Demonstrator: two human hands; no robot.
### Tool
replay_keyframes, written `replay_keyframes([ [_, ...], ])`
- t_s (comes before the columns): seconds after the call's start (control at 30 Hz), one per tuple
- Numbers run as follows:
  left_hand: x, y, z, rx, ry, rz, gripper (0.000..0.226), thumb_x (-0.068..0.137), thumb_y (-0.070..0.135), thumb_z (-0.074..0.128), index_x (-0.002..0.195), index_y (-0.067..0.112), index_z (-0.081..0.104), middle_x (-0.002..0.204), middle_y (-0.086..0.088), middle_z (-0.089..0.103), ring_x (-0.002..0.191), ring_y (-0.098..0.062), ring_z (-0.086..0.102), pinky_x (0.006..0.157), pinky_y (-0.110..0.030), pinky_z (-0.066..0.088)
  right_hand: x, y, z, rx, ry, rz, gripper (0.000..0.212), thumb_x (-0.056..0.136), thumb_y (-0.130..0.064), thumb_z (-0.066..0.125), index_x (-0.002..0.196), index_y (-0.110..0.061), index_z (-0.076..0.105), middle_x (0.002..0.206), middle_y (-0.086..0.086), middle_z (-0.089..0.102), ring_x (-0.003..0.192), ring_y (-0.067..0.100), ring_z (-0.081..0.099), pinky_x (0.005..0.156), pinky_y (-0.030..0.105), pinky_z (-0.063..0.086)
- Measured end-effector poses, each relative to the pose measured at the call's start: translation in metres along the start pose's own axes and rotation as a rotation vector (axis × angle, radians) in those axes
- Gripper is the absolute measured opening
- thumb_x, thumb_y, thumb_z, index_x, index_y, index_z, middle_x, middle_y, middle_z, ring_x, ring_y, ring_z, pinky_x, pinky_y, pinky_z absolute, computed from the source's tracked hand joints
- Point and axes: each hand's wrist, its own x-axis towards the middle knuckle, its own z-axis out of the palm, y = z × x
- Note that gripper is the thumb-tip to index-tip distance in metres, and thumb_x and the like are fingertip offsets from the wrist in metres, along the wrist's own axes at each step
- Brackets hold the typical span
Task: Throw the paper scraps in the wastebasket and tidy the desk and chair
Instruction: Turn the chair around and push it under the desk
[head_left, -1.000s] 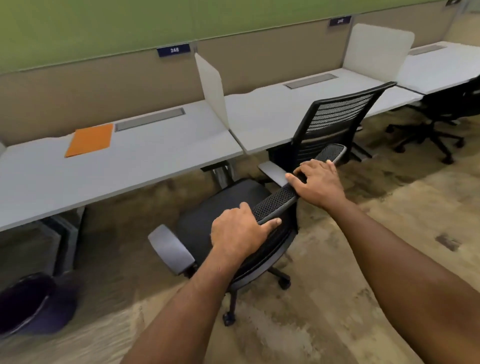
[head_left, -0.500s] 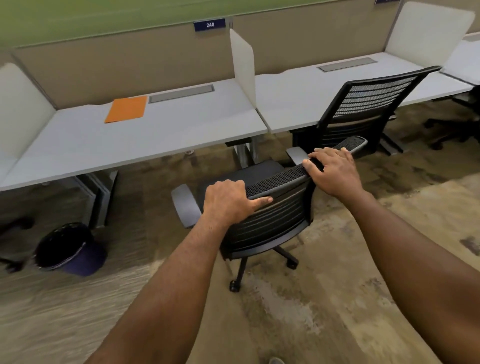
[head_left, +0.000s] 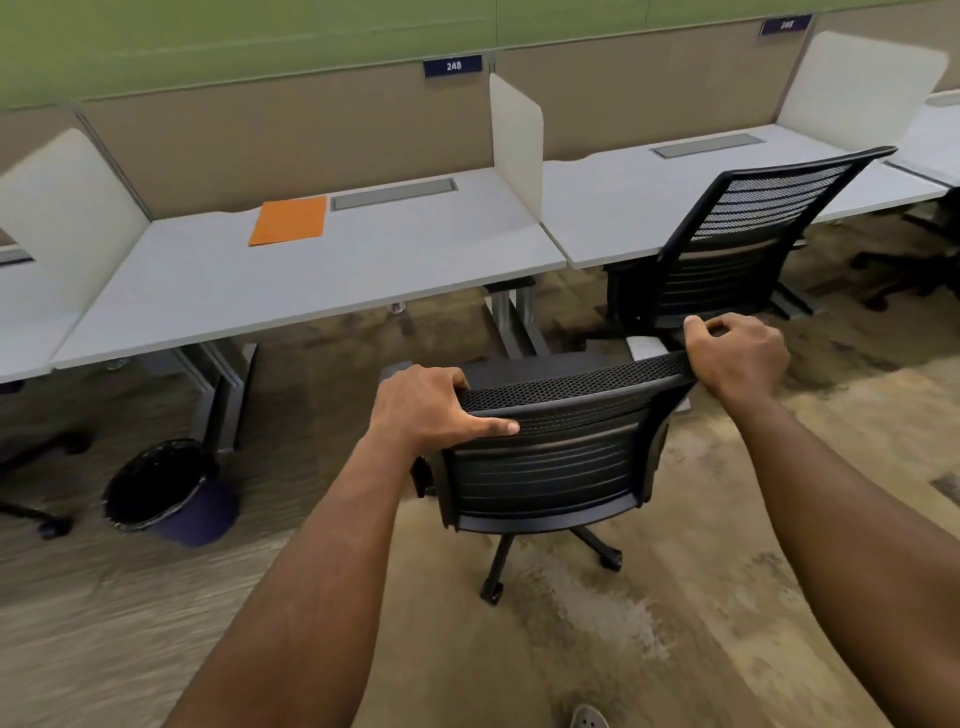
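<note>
A black mesh office chair stands on the floor in front of me, its back toward me and its seat facing the grey desk. My left hand grips the left end of the backrest's top edge. My right hand grips the right end of the same edge. An orange folder lies flat near the back of the desk. A dark wastebasket with a black liner stands on the floor under the desk's left side. No paper scraps show on the desk.
A second black mesh chair stands at the neighbouring desk on the right. White dividers separate the desks. The desk's metal legs stand ahead of the chair. Another chair's base shows at far left.
The chair has turned so its back faces me squarely, and it has moved left toward the desk with the orange folder. Both hands have stayed on the backrest top.
</note>
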Motion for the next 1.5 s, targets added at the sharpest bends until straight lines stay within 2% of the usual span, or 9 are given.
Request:
replay_keyframes([
  [0.27,-0.061,-0.065,-0.035,-0.038,-0.004,0.077,0.079,0.043,0.104,0.04,0.068,0.032,0.061,0.053,0.02,0.055,0.054,0.003,0.052,0.049,-0.02,0.035,-0.066,-0.044,-0.027,0.1,0.037,0.111,0.052,0.079,-0.063,0.045,0.079,-0.018,0.071,0.069,-0.002,0.057,0.073,0.019,0.049,0.069,0.031,0.036],
  [0.47,-0.119,-0.109,-0.05,-0.071,0.025,0.076,0.089,0.044,0.102,0.044,0.098,0.035,0.07,0.081,0.019,0.068,0.07,0.001,0.059,0.061,-0.02,0.043,-0.127,-0.073,-0.033,0.083,-0.026,0.03,0.051,0.082,-0.067,0.045,0.079,-0.022,0.07,0.058,-0.017,0.044,0.067,0.017,0.044,0.062,0.029,0.03],
  [0.67,-0.162,-0.143,-0.061,-0.16,0.284,-0.019,0.073,0.084,0.082,0.019,0.071,0.027,0.065,0.048,0.013,0.051,0.046,-0.002,0.048,0.048,-0.023,0.03,-0.156,-0.095,-0.031,-0.022,-0.159,-0.093,0.071,0.081,-0.081,0.031,0.093,-0.025,0.073,0.059,-0.014,0.044,0.071,0.019,0.045,0.063,0.032,0.032],
  [0.77,-0.168,-0.158,-0.067,-0.108,0.433,-0.116,0.071,0.089,0.075,0.021,0.083,0.023,0.07,0.059,0.012,0.057,0.054,-0.012,0.055,0.053,-0.025,0.034,-0.165,-0.114,-0.023,0.019,-0.218,-0.126,0.078,0.081,-0.083,0.021,0.096,-0.026,0.072,0.066,-0.007,0.052,0.076,0.021,0.048,0.068,0.035,0.035],
  [0.87,-0.166,-0.176,-0.072,-0.101,0.489,-0.128,0.071,0.091,0.071,0.025,0.107,0.018,0.069,0.104,-0.002,0.072,0.094,-0.023,0.065,0.073,-0.034,0.046,-0.172,-0.132,-0.014,0.104,-0.253,-0.155,0.082,0.082,-0.084,0.016,0.098,-0.026,0.071,0.074,-0.006,0.06,0.082,0.021,0.053,0.073,0.039,0.04],
  [0.97,-0.163,-0.195,-0.076,-0.197,0.509,-0.117,0.073,0.091,0.068,0.027,0.123,0.013,0.063,0.136,-0.009,0.057,0.127,-0.026,0.05,0.101,-0.046,0.042,-0.173,-0.146,0.001,0.103,-0.312,-0.217,0.081,0.082,-0.084,0.012,0.122,-0.034,0.062,0.118,0.003,0.064,0.116,0.027,0.053,0.097,0.049,0.04],
  [1.03,-0.16,-0.208,-0.077,-0.193,0.519,-0.108,0.076,0.092,0.068,0.025,0.13,0.011,0.058,0.146,-0.01,0.046,0.137,-0.027,0.038,0.11,-0.049,0.032,-0.17,-0.155,0.015,0.047,-0.365,-0.31,0.085,0.085,-0.081,0.005,0.138,-0.031,0.048,0.149,0.0,0.043,0.14,0.022,0.033,0.113,0.049,0.026],
  [1.2,-0.143,-0.24,-0.077,-0.112,0.549,-0.111,0.074,0.093,0.065,0.029,0.152,0.02,0.022,0.163,-0.005,0.005,0.148,-0.022,-0.001,0.119,-0.047,0.01,-0.163,-0.17,0.045,-0.089,-0.392,-0.408,0.086,0.082,-0.08,-0.009,0.149,-0.038,0.023,0.163,-0.007,0.006,0.148,0.014,0.0,0.119,0.043,-0.002],
  [1.5,-0.097,-0.296,-0.076,0.063,0.459,-0.218,0.077,0.091,0.071,0.021,0.154,0.032,0.0,0.162,0.0,-0.012,0.147,-0.022,-0.015,0.118,-0.051,0.001,-0.143,-0.216,0.099,-0.105,-0.47,-0.444,0.088,0.079,-0.084,-0.008,0.15,-0.04,0.017,0.162,-0.01,-0.001,0.148,0.013,-0.007,0.115,0.041,-0.009],
])
